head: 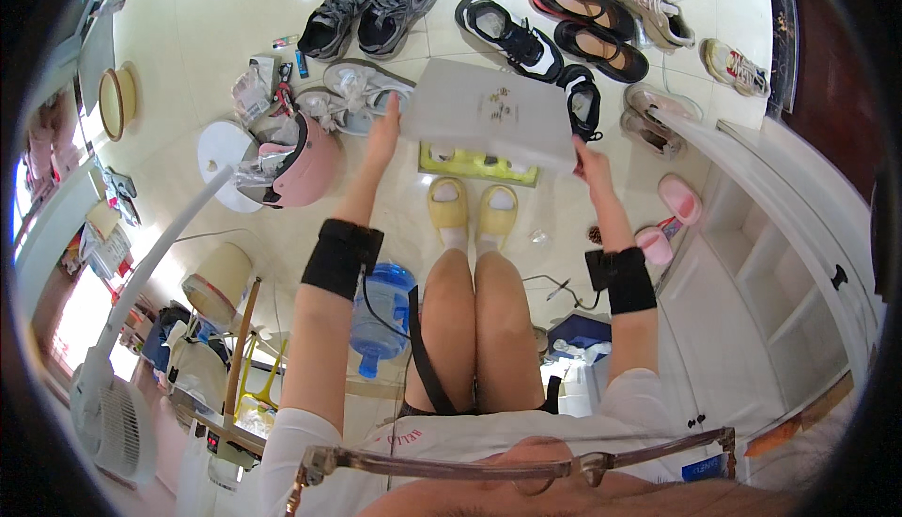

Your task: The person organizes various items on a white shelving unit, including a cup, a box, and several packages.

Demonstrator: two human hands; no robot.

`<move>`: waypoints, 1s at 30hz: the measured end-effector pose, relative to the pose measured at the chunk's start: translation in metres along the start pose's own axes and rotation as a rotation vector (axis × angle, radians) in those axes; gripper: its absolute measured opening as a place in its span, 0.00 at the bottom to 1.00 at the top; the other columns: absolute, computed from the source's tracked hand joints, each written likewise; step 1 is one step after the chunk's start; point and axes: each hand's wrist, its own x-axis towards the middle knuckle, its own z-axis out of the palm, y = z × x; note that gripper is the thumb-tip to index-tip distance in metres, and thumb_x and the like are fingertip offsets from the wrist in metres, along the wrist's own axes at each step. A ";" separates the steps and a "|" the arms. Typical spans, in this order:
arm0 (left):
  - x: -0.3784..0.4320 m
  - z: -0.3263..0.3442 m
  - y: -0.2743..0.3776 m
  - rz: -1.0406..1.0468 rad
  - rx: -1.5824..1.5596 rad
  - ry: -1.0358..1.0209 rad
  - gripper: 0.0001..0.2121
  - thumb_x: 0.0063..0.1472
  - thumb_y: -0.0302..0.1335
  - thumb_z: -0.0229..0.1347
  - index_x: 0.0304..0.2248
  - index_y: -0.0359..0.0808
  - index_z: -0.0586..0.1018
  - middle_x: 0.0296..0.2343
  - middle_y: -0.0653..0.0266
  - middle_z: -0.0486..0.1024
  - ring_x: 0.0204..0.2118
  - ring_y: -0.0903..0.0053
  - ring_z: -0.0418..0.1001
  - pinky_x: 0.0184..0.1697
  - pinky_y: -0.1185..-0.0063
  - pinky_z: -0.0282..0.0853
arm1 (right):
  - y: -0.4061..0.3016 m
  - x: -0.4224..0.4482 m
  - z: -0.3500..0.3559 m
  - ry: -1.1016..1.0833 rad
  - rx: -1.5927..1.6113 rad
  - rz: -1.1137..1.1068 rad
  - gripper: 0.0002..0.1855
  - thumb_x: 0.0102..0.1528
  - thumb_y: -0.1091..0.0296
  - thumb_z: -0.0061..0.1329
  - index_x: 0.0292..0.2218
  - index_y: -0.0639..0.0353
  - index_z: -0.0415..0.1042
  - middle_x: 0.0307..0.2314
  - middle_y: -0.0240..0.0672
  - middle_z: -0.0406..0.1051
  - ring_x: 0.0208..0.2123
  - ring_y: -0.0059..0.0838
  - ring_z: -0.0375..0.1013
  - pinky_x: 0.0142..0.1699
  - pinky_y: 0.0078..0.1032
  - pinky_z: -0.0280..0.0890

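Observation:
A flat grey cardboard box lid (451,104) with small printed marks is held level in front of me. My left hand (384,138) grips its left edge, thumb on top. On the opposite edge, near the front right corner, my right hand (592,163) has hold of it. Partly hidden under the lid, a shallow yellow-green box (483,171) with pale contents lies on the floor. What fills most of that box cannot be seen. Just behind its near edge are my feet in yellow slippers (449,215).
Grey sneakers (400,6), a black-and-white shoe (511,39) and black flats (600,50) surround the lid. Left stand a pink helmet (308,164), a white fan (113,418) and a blue water jug (382,312). A white cabinet (747,348) has its door open on the right.

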 end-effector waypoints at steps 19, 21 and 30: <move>0.039 0.067 -0.111 0.164 0.505 0.009 0.15 0.47 0.33 0.47 0.32 0.31 0.71 0.30 0.53 0.70 0.34 0.63 0.67 0.37 0.74 0.62 | 0.125 0.058 0.046 0.034 -0.751 -0.266 0.17 0.45 0.55 0.37 0.28 0.61 0.67 0.26 0.45 0.67 0.30 0.45 0.65 0.35 0.33 0.60; 0.044 0.076 -0.120 0.233 0.595 0.050 0.15 0.49 0.32 0.45 0.34 0.31 0.70 0.26 0.54 0.70 0.32 0.62 0.67 0.36 0.72 0.62 | 0.136 0.064 0.057 0.059 -0.696 -0.205 0.17 0.45 0.55 0.36 0.30 0.60 0.66 0.28 0.46 0.66 0.32 0.43 0.65 0.36 0.34 0.59; 0.059 0.082 -0.089 0.210 0.916 -0.091 0.10 0.50 0.31 0.42 0.26 0.34 0.70 0.27 0.56 0.70 0.30 0.63 0.68 0.32 0.70 0.64 | 0.111 0.071 0.061 0.021 -0.970 -0.192 0.14 0.43 0.62 0.37 0.25 0.64 0.68 0.24 0.46 0.67 0.28 0.44 0.67 0.33 0.35 0.61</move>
